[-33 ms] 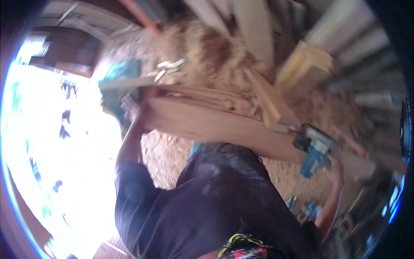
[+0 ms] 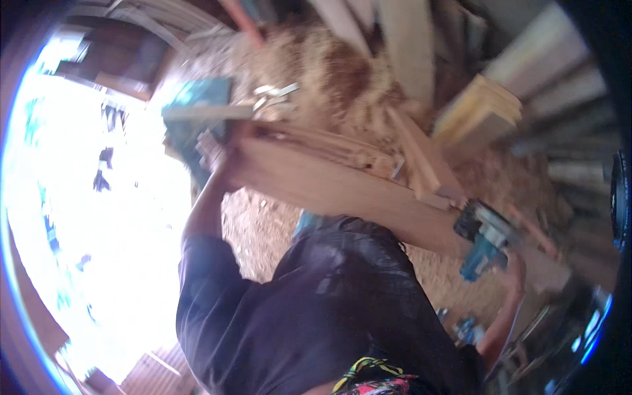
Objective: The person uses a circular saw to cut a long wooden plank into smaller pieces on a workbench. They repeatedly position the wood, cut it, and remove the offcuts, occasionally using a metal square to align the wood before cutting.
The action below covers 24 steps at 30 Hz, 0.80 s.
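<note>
A long wooden plank [image 2: 342, 191] lies slanting across in front of my body, from upper left to lower right. My left hand [image 2: 222, 164] is closed around its left end, with part of the fingers blurred. Toward the plank's right end sits a teal and black handheld power tool [image 2: 486, 240], its exact kind smeared by motion. My right hand [image 2: 512, 271] is closed on the tool's teal body, at the side near me. Along the plank's far side, rougher wood [image 2: 329, 146] with shavings on it runs beside it.
A teal block-like object [image 2: 199, 92] stands beyond the plank's left end, with light wood offcuts [image 2: 276, 93] near it. Yellowish stacked boards [image 2: 480, 108] and a leaning timber [image 2: 421, 155] are at the far right. Sawdust [image 2: 336, 66] covers the ground. Glare fills the left side.
The whole scene has shifted slightly to the right as the view turned. Both hands keep their holds on the plank and the power tool.
</note>
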### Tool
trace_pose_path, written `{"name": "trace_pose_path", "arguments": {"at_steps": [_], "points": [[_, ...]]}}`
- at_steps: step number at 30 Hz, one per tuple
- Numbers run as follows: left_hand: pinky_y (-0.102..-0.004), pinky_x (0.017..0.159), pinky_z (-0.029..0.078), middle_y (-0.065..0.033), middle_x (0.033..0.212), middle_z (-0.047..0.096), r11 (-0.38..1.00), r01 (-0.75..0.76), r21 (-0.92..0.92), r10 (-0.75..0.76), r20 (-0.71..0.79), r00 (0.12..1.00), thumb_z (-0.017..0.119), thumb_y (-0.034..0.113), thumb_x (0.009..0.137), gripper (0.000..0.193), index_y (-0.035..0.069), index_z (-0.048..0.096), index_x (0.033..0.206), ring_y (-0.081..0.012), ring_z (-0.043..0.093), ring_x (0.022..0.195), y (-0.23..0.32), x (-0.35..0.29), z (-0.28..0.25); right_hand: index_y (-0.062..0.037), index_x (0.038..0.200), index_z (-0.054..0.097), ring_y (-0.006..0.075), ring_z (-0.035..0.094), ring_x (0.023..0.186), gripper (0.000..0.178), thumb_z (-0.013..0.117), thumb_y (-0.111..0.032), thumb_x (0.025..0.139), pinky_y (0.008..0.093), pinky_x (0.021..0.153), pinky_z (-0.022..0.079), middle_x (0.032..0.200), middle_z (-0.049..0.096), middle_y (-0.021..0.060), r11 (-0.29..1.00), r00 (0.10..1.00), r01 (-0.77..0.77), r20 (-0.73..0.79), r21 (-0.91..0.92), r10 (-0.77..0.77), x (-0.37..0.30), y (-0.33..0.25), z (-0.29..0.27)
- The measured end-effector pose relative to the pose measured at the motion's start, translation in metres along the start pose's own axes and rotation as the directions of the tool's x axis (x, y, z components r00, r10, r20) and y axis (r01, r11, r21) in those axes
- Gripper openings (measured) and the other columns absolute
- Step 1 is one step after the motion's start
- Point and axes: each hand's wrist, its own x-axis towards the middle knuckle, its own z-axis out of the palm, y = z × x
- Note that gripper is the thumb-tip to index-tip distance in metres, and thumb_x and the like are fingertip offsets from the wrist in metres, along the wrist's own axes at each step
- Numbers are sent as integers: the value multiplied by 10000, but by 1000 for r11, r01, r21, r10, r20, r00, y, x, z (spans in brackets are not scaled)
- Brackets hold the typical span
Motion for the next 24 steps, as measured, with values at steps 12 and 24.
{"name": "trace_pose_path", "arguments": {"at_steps": [12, 24], "points": [[-667, 1242, 108, -233, 1757, 108, 804, 10, -594, 177, 255, 951, 689, 598, 950, 962, 60, 304, 1649, -382, 55, 1637, -29, -10, -66, -53, 1200, 728, 305, 751, 976, 276, 748, -197, 965, 396, 835, 565, 1032, 768, 150, 773, 803, 593, -241, 226, -546, 92, -343, -15], [-446, 1086, 491, -282, 1328, 688, 450, 594, -667, -329, 495, 804, 704, 553, 974, 746, 27, 576, 1488, -400, 648, 1279, -223, -125, -56, -29, 1218, 727, 197, 734, 919, 294, 730, -207, 985, 334, 801, 568, 1041, 769, 113, 510, 525, 703, 123, 496, -842, 99, -621, 135]]}}
